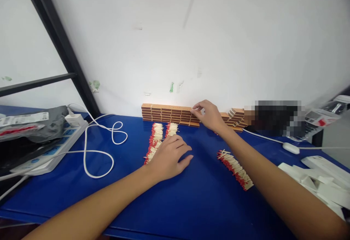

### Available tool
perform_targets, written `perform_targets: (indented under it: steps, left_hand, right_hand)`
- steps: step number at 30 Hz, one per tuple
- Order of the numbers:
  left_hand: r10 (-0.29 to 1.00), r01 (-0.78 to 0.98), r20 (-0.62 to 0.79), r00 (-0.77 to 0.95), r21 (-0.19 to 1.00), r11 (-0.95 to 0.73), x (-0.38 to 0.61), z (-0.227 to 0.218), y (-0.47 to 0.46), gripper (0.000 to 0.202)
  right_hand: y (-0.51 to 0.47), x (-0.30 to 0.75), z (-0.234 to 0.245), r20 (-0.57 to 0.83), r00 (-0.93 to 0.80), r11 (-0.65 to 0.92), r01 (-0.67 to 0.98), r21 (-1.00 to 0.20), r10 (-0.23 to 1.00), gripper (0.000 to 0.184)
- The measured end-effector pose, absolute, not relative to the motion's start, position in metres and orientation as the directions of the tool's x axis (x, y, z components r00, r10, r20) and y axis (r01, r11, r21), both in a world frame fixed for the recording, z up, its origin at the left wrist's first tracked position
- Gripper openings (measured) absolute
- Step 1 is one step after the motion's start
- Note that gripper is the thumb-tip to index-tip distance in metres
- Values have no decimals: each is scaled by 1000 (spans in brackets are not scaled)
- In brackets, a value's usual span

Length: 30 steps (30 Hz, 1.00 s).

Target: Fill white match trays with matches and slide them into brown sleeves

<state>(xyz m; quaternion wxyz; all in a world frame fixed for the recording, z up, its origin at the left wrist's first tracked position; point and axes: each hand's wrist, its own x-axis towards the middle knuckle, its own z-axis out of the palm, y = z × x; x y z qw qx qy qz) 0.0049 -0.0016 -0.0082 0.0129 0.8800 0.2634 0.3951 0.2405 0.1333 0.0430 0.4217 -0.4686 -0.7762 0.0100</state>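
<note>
My left hand [168, 156] lies flat on the blue table [202, 200], fingers spread, beside two rows of red-tipped matches [156, 140]. My right hand [208, 115] reaches to the back wall, its fingers pinched on a brown matchbox in a stacked row of matchboxes [169, 113]. More matchboxes [236, 118] lie tumbled to the right of that hand. Another row of matches [235, 169] lies under my right forearm.
A white power strip [51, 149] and looped white cable [98, 152] lie at the left, near grey plastic bags [32, 123]. White plastic parts [319, 178] sit at the right edge. A white wall stands behind the table.
</note>
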Motion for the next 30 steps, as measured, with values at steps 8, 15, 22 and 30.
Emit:
perform_targets:
  steps: [8, 15, 22, 30]
  left_hand:
    - [439, 439, 694, 571, 195, -877, 4, -7, 1, 7]
    - [448, 447, 677, 584, 193, -874, 4, -1, -1, 14]
    - [477, 468, 651, 591, 205, -860, 5, -2, -1, 17]
    - [518, 508, 672, 529, 239, -828, 6, 2, -4, 24]
  right_hand:
    - [66, 348, 64, 474, 82, 283, 710, -645, 876, 39]
    - [40, 438, 51, -160, 30, -81, 941, -327, 987, 49]
    - [42, 422, 36, -434, -148, -8, 941, -338, 889, 48]
    - [21, 326, 58, 176, -284, 314, 572, -758, 942, 42]
